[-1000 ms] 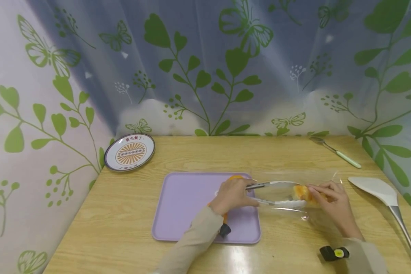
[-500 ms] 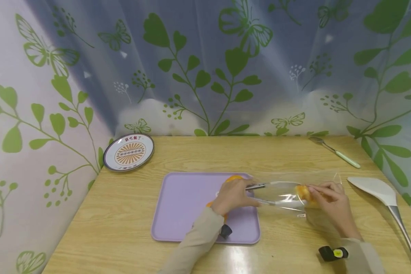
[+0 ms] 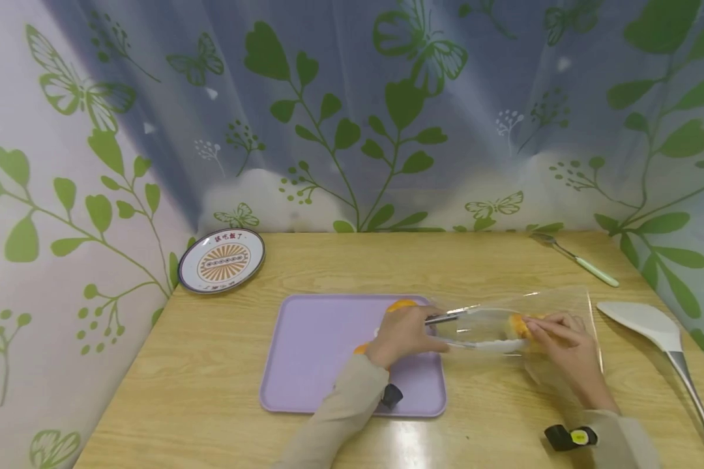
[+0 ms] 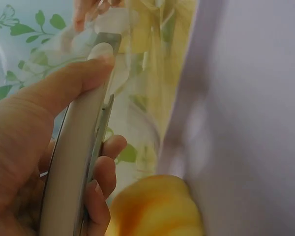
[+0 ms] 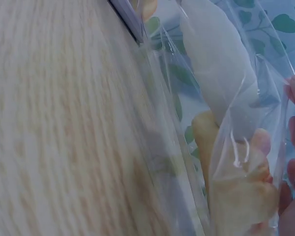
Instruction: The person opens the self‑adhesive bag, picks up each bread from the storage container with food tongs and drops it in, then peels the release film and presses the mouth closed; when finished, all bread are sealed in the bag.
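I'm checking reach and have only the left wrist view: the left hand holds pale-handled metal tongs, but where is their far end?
Observer: In the head view, the white-tipped metal tongs reach up to a golden, bread-like piece within a clear plastic bag.
Operator: I see blurred fingers at my top edge. What is that hand doing?
Observer: The right hand pinches at the bread-like piece.
Operator: And beyond that hand?
Observer: A white-bladed turner with a metal shaft lies to its right on the wood-grain table.
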`<state>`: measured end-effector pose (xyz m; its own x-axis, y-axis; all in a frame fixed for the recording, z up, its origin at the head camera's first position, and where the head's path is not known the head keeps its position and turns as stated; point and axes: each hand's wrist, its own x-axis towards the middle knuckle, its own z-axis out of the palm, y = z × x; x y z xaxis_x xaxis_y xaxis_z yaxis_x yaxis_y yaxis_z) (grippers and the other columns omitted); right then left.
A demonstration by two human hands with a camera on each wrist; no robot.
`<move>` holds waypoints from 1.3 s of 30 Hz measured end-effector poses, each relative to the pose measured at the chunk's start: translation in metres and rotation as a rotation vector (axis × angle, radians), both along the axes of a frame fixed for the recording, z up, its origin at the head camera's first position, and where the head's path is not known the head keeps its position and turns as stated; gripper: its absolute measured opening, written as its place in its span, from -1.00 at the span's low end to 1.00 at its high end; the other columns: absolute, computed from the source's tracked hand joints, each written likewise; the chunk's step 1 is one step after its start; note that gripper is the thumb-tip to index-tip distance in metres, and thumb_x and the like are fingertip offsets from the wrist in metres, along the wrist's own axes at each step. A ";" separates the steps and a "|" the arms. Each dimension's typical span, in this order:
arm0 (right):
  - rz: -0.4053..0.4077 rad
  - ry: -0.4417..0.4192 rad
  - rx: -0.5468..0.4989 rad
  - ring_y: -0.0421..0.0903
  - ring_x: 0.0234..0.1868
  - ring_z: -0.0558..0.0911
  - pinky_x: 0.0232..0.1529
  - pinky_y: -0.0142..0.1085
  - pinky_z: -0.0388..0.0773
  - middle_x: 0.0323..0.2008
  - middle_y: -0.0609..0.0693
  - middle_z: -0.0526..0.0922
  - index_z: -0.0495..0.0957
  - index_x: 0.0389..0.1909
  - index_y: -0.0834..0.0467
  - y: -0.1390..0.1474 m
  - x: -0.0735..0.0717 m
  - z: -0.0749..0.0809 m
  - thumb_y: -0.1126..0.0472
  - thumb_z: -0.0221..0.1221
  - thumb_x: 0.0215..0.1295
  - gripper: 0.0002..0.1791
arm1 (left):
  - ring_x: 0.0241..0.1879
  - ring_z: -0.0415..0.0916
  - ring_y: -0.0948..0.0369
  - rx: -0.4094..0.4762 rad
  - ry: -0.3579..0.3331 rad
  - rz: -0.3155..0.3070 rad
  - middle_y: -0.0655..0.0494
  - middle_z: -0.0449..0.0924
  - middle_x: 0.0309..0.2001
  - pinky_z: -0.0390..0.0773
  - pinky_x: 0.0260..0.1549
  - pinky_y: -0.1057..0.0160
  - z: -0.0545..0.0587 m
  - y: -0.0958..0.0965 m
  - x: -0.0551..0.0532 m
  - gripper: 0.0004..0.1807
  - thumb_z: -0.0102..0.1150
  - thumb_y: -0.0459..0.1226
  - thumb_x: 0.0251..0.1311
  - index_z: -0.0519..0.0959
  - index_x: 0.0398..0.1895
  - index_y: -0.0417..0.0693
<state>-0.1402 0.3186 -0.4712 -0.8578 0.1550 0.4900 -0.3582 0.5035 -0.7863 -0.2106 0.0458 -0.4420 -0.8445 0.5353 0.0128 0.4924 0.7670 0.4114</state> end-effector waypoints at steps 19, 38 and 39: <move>-0.019 -0.082 0.094 -0.41 -0.18 0.31 -0.16 -0.56 0.20 -0.32 -0.53 0.47 0.69 -0.19 0.35 0.004 0.000 -0.006 0.38 0.25 0.25 -0.84 | -0.31 0.52 0.35 -0.124 0.043 0.023 0.30 0.70 -0.22 0.47 -0.37 0.31 0.009 0.011 0.008 -0.33 0.53 0.10 -0.21 0.61 0.08 0.22; 0.003 0.056 0.008 -0.39 -0.21 0.35 -0.15 -0.57 0.19 -0.36 -0.51 0.51 0.74 -0.32 0.28 -0.003 -0.004 -0.007 0.64 0.25 0.03 -0.73 | -0.40 0.40 0.38 -0.086 0.024 0.012 0.31 0.69 -0.24 0.36 -0.47 0.42 0.002 0.015 0.005 -0.30 0.50 0.10 -0.16 0.57 0.16 0.24; -0.001 0.034 0.025 -0.41 -0.19 0.34 -0.15 -0.58 0.19 -0.35 -0.52 0.49 0.74 -0.30 0.26 -0.002 -0.004 -0.008 0.59 0.26 0.07 -0.75 | -0.38 0.42 0.38 -0.090 0.020 0.018 0.31 0.70 -0.19 0.37 -0.46 0.42 0.002 0.016 0.005 -0.30 0.50 0.10 -0.16 0.57 0.17 0.25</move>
